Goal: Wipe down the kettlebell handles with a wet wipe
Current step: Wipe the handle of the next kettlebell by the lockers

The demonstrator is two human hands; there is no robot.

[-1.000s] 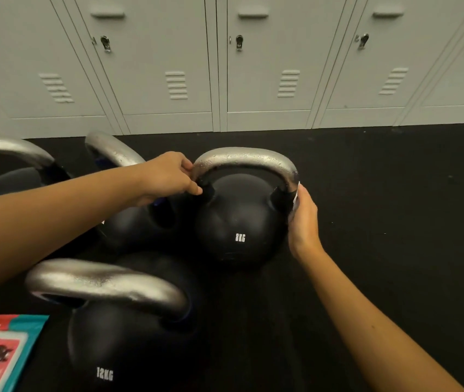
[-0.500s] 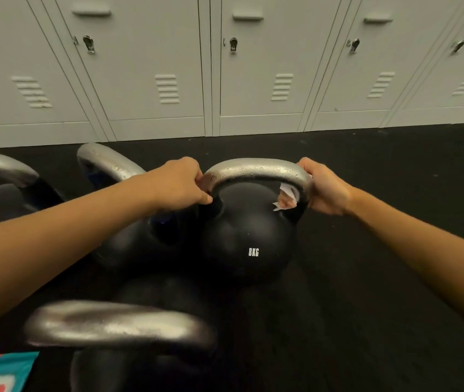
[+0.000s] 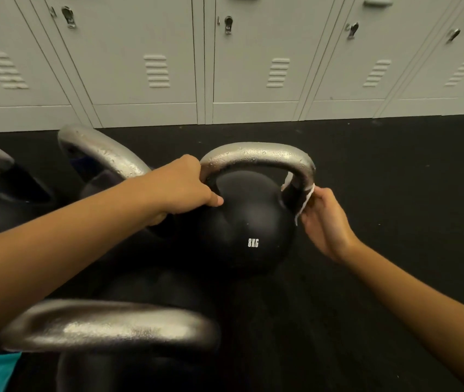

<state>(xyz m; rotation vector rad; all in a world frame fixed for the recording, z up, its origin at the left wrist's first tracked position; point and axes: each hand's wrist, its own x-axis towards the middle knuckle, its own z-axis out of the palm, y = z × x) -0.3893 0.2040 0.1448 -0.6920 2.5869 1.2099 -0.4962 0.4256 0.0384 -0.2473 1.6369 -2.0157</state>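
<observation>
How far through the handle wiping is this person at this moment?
Done: unclear, though the 8KG handle and the back handle both glisten with droplets. In hand: left hand steadies the 8KG handle; right hand holds the wipe around its right leg. Left: probably the near handle, which looks drier.

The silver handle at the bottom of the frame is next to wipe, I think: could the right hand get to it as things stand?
Probably yes. The right hand, pinching the white wet wipe, has bare black floor between it and that nearest silver kettlebell handle.
</observation>
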